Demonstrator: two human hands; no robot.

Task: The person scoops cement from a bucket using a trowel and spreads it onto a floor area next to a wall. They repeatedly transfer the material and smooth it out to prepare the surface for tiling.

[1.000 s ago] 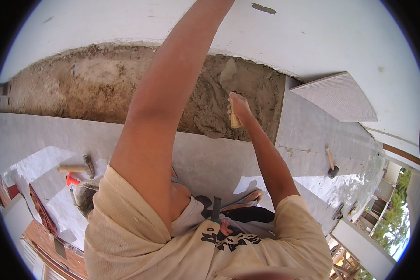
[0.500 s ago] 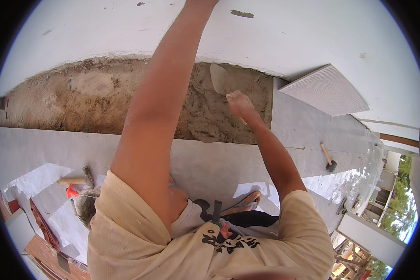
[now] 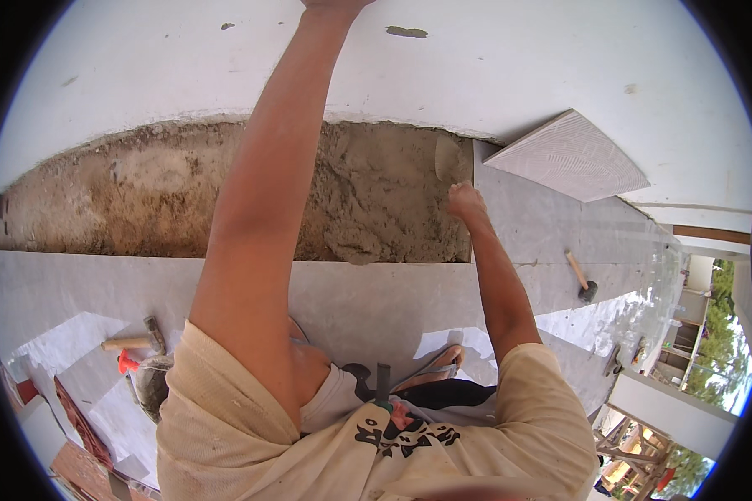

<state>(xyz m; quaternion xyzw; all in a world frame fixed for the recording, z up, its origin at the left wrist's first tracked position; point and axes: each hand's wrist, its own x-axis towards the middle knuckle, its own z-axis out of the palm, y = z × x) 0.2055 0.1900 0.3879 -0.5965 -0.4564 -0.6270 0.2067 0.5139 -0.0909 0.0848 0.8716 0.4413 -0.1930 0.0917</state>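
Left hand: reaches far forward to the upper edge, where the hand [image 3: 338, 3] is mostly cut off against the white wall [image 3: 510, 75]; its fingers are out of view, so I cannot tell how open it is or whether it has hold of anything.
Right hand: a closed fist [image 3: 466, 200], curled around the handle of a trowel [image 3: 451, 159]; the fist covers the handle.
Trowel: its blade points forward from the right hand, lying on the wet mortar [image 3: 376, 192] close to the bed's right end.
Mortar: spreads left from the right hand and passes beneath the left forearm.
Bare ground: rough, brown soil [image 3: 125, 192] left of the left forearm.
Leaning tile: just right of the right hand, a pale tile [image 3: 572, 159] tilted against the wall, swirling ridges on the visible face.
Mallet: black head, wooden handle; the mallet [image 3: 586, 288] lies right of the right hand, nearer the body.
Hammer: wooden-handled hammer [image 3: 138, 341] on the floor tiles [image 3: 376, 305], well left of both hands, beside something red [image 3: 125, 361].
Writing: dark, stylised lettering [image 3: 401, 434] across the beige shirt [image 3: 326, 468], bodyward of both hands, partly creased, with a reddish motif.
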